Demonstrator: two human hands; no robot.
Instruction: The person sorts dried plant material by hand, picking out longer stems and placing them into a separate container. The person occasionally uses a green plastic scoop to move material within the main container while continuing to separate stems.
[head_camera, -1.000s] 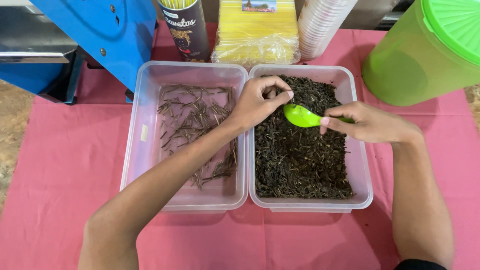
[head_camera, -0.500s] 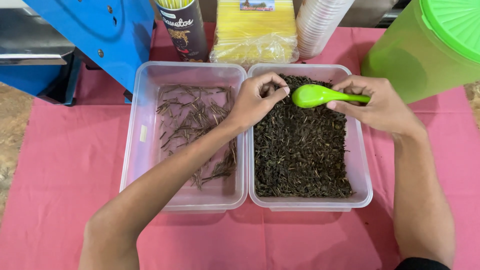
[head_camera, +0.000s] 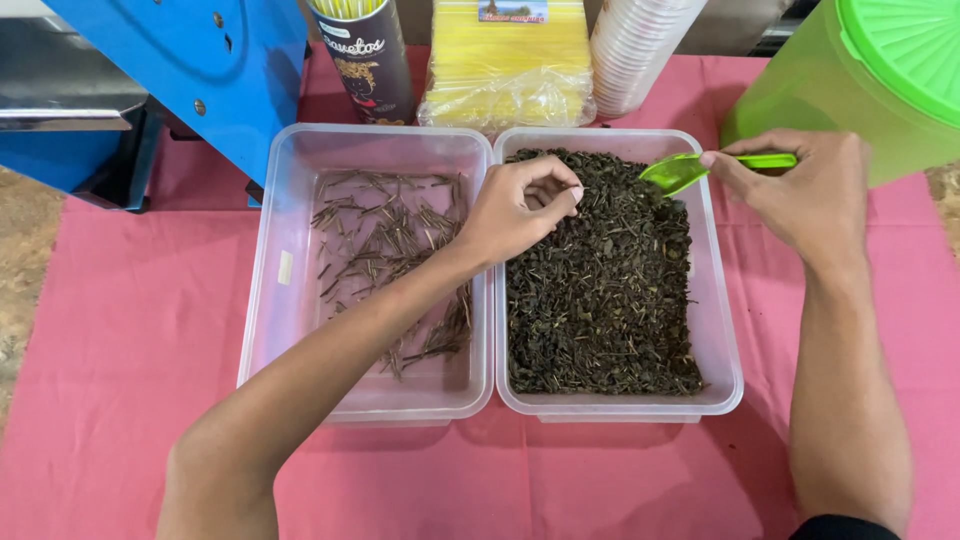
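Observation:
Two clear plastic tubs stand side by side on a pink cloth. The right tub (head_camera: 722, 330) is full of dark loose dried leaves (head_camera: 600, 290). The left tub (head_camera: 262, 300) holds a thin scatter of brown stems (head_camera: 390, 250). My left hand (head_camera: 520, 205) hovers over the leaves near the wall between the tubs, fingers curled with the tips pinched together; whether it holds anything I cannot make out. My right hand (head_camera: 800, 190) grips a small green scoop (head_camera: 680, 170) by its handle above the right tub's far right corner.
A large green lidded jug (head_camera: 870, 80) stands at the far right. Behind the tubs are a stack of white cups (head_camera: 640, 50), a yellow packet (head_camera: 510, 60) and a dark cylindrical tin (head_camera: 365, 60). A blue machine (head_camera: 180, 70) sits at the far left.
My right hand has lifted the green scoop out of the leaves and drawn it right, toward the tub's far corner. My left hand stayed over the leaves, fingers curled.

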